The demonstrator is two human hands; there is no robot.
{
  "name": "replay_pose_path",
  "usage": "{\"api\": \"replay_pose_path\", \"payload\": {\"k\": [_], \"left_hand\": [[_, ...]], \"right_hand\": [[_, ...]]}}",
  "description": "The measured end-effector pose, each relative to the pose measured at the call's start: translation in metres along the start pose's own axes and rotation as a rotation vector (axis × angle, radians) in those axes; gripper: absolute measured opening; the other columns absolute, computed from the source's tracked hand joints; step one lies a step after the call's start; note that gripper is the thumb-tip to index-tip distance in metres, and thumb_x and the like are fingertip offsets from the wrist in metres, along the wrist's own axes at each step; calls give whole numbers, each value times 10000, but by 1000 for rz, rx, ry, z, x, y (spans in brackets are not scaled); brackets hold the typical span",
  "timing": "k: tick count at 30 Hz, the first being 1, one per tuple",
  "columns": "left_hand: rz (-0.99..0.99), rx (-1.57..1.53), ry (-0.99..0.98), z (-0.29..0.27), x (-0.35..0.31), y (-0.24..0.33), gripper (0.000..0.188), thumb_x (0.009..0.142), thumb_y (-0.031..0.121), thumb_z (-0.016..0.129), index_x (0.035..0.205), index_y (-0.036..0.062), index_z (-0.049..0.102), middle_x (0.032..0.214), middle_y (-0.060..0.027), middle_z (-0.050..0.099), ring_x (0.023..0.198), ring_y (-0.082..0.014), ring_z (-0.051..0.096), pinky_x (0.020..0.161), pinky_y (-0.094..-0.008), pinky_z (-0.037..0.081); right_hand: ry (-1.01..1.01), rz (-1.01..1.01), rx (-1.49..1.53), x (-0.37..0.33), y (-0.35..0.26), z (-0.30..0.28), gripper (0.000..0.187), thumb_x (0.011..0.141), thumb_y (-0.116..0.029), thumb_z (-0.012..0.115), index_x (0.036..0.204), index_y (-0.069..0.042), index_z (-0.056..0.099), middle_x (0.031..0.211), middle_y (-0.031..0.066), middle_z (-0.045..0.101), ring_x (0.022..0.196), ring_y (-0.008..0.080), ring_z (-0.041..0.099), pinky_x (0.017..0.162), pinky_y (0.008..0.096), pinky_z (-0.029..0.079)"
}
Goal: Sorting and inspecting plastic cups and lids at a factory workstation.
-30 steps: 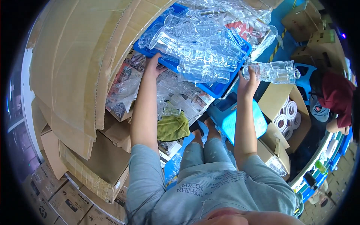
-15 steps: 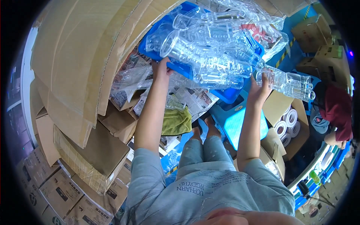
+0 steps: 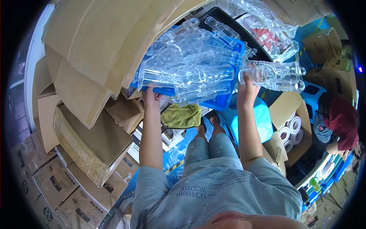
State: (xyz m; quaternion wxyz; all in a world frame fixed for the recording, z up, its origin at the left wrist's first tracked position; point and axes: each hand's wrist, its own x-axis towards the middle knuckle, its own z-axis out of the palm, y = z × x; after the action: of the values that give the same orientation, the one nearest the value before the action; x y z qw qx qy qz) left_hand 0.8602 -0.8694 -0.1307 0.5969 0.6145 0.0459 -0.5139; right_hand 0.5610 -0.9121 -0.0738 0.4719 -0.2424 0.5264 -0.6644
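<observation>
A blue bin [image 3: 222,102] is heaped with several clear, glass-like tubular vessels [image 3: 187,78], tilted and lying across one another. My left hand [image 3: 151,96] is closed on the bin's near left rim. At the bin's right side my right hand [image 3: 248,91] is closed round the wide end of another clear vessel [image 3: 274,75], which sticks out to the right beyond the bin. Whether its hidden fingers also grip the bin rim I cannot tell. Behind the bin a black tray [image 3: 263,52] shows, with small clear pieces in it.
Large cardboard flaps [image 3: 87,49] crowd the left, above open boxes [image 3: 89,141]. A green cloth [image 3: 182,115] lies below the bin. On the right are a blue stool [image 3: 263,122], a carton of white rolls [image 3: 291,131] and another person's red sleeve [image 3: 341,120].
The blue bin, its load and both my hands have shifted left. The vessel in my right hand has moved along with them. More of the black tray now shows behind the bin.
</observation>
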Motion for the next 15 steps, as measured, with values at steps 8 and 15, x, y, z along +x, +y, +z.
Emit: {"api": "replay_pose_path", "payload": {"k": [8,15], "left_hand": [[37,-152,74,-135,25,12,509,670,-1,567,1132,167,438,1052,-100,501,943,-231,534,739,-417,512],[-17,-256,260,-170,32,20,419,609,1,538,1011,105,489,926,-93,571,826,-257,593,673,-428,536]], "right_hand": [[-164,128,43,-35,40,70,520,732,-81,620,1198,1,403,1151,119,484,1056,214,471,909,327,354],[-244,142,15,-41,91,115,340,679,-131,698,962,-19,545,879,37,574,772,123,525,706,268,406]]}}
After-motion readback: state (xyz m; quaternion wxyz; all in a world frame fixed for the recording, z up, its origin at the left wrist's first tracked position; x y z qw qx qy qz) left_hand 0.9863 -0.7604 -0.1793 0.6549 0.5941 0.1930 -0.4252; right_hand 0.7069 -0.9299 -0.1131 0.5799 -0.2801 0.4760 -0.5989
